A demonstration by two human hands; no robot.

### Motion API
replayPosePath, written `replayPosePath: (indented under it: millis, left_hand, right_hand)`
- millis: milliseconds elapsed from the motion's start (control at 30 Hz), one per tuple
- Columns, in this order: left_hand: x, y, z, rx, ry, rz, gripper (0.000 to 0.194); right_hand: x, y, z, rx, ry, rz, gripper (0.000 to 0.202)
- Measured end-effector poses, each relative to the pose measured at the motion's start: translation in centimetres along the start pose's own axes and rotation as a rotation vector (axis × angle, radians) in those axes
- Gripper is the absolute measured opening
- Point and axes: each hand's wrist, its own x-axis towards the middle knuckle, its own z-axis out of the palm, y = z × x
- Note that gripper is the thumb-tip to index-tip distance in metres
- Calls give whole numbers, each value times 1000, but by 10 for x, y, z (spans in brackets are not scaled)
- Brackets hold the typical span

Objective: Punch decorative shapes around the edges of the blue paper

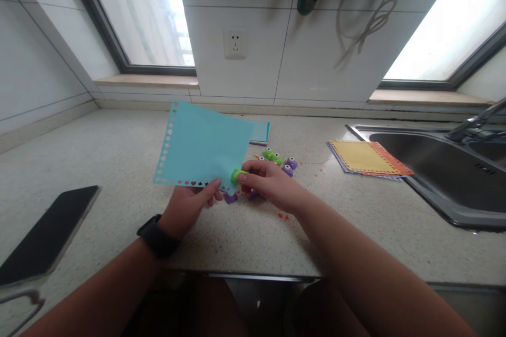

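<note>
A light blue sheet of paper is tilted up above the counter, with small shapes punched along its left and lower edges. My left hand pinches the sheet's lower edge between thumb and fingers. At the sheet's lower right corner, my right hand is closed on a small green punch, which sits against the paper's edge. Several green punches and purple punches with eye-like knobs stand just behind my right hand. A purple piece lies below the sheet, between my hands.
Behind the sheet lies a paper stack. Yellow and orange punched sheets rest beside the steel sink at right. A dark flat device lies at left. Small red paper bits dot the counter.
</note>
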Motion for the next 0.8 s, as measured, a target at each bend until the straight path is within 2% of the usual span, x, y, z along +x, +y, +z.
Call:
replayPosePath:
  millis: [333, 800]
  left_hand:
    - [2, -2, 0, -40, -12, -10, 33]
    - [2, -2, 0, -56, -9, -12, 33]
  right_hand:
    - [1, 5, 5, 26, -31, 114, 34]
    - [3, 8, 6, 46, -60, 106, 28]
